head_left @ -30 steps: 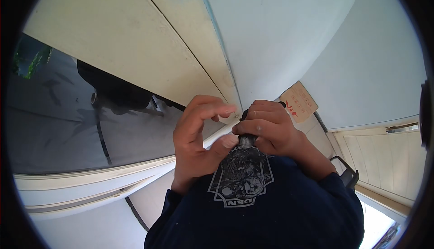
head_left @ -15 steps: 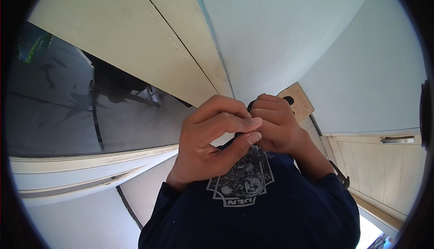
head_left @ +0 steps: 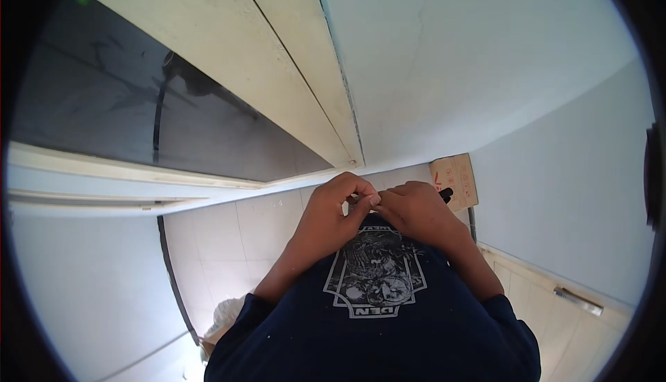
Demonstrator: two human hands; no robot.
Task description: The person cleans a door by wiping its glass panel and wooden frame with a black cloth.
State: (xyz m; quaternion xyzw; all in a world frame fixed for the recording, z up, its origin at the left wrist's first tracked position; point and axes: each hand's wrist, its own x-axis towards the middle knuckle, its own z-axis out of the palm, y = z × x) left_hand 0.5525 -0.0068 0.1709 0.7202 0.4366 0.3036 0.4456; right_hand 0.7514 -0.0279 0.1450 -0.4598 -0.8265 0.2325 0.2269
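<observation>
Both hands meet just in front of my chest, over the print on my dark blue shirt (head_left: 374, 278). My right hand (head_left: 416, 212) is closed around a black tool (head_left: 445, 193); only its dark end pokes out past the knuckles. My left hand (head_left: 333, 215) has thumb and forefinger pinched together against the right hand's fingertips, at the tool's other end. Exactly what sits between those fingertips is hidden.
A cream frame (head_left: 277, 70) with a dark glass pane (head_left: 125, 105) runs across the upper left, beside a pale blue wall (head_left: 485, 56). On the tiled floor (head_left: 236, 243) lie a cardboard piece with red marks (head_left: 454, 177) and a black cable (head_left: 170, 271). A metal handle (head_left: 579, 300) shows at lower right.
The view has swung, so more floor shows. My left hand's spread fingers have closed into a pinch against the right hand, and both hands sit lower and closer to my chest.
</observation>
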